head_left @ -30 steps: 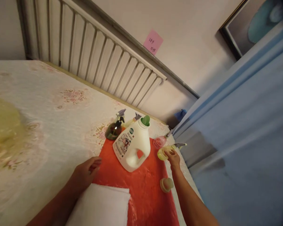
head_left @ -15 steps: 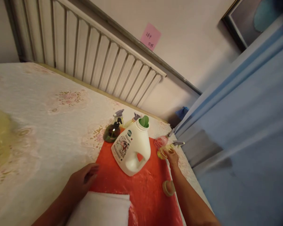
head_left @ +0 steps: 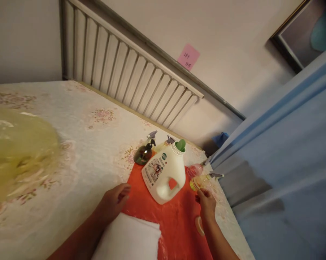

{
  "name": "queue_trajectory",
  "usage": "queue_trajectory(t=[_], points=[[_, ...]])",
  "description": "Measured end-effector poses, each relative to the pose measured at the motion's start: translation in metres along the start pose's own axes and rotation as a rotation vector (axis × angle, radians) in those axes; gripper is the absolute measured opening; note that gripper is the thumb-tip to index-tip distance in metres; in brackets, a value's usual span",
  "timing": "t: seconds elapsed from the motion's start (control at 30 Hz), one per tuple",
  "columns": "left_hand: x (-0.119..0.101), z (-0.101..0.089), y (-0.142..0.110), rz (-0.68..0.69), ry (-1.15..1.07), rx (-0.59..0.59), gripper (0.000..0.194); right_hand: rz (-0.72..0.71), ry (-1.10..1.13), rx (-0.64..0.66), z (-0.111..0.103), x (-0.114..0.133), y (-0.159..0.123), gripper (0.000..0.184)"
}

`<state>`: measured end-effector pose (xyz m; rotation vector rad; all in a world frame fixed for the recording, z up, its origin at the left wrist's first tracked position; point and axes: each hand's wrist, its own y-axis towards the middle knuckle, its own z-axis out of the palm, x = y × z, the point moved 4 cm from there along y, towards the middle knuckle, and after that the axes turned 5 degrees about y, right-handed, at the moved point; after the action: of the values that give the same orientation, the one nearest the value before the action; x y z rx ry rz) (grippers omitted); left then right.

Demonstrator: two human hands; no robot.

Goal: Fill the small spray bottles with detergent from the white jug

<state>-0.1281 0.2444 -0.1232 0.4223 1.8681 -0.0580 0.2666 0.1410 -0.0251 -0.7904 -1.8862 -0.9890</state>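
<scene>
My left hand (head_left: 115, 198) hovers over the left edge of a red mat (head_left: 176, 220); it holds nothing and its fingers are loosely curved apart. Below it lies a folded white cloth (head_left: 131, 238). A white detergent jug (head_left: 165, 177) with an open neck and a green spout stands on the mat. Just short of a yellow spray bottle (head_left: 196, 182), my right hand (head_left: 206, 202) has its fingers bent but apart, with nothing visible in them. A pink spray bottle (head_left: 194, 169) stands behind the yellow one. Partly hidden by my right wrist is a round cap-like piece (head_left: 199, 226).
A dark pump bottle (head_left: 143, 154) and two spray bottles, one with a grey trigger (head_left: 152, 135), stand behind the jug. A yellow translucent bag (head_left: 22, 148) bulges at left on the flowered tablecloth (head_left: 81, 173). A radiator (head_left: 130, 72) and blue curtain (head_left: 287, 162) border the table.
My right hand has come off the yellow spray bottle and drawn back toward me. My left hand stays near the mat's edge. The view has swung left, showing more of the yellow bag.
</scene>
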Motion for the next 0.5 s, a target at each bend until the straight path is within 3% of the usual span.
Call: queue_trajectory(t=[0.13, 0.23, 0.3, 0.4, 0.5], points=[[-0.006, -0.001, -0.001, -0.019, -0.002, -0.001, 0.031, -0.100, 0.089, 0.024, -0.002, 0.064, -0.032, 0.023], [-0.010, 0.000, -0.002, -0.007, -0.004, 0.002, 0.031, -0.285, 0.139, 0.250, 0.014, 0.127, -0.057, 0.020], [-0.012, 0.000, -0.002, 0.005, -0.003, -0.002, 0.032, -0.462, 0.072, 0.476, 0.037, 0.167, -0.077, 0.016], [-0.016, -0.001, -0.002, 0.019, -0.002, -0.012, 0.032, -0.734, -0.083, 0.706, 0.080, 0.214, -0.105, 0.013], [-0.019, -0.004, -0.003, 0.028, -0.011, -0.011, 0.031, -0.922, -0.214, 0.814, 0.130, 0.243, -0.121, 0.020]])
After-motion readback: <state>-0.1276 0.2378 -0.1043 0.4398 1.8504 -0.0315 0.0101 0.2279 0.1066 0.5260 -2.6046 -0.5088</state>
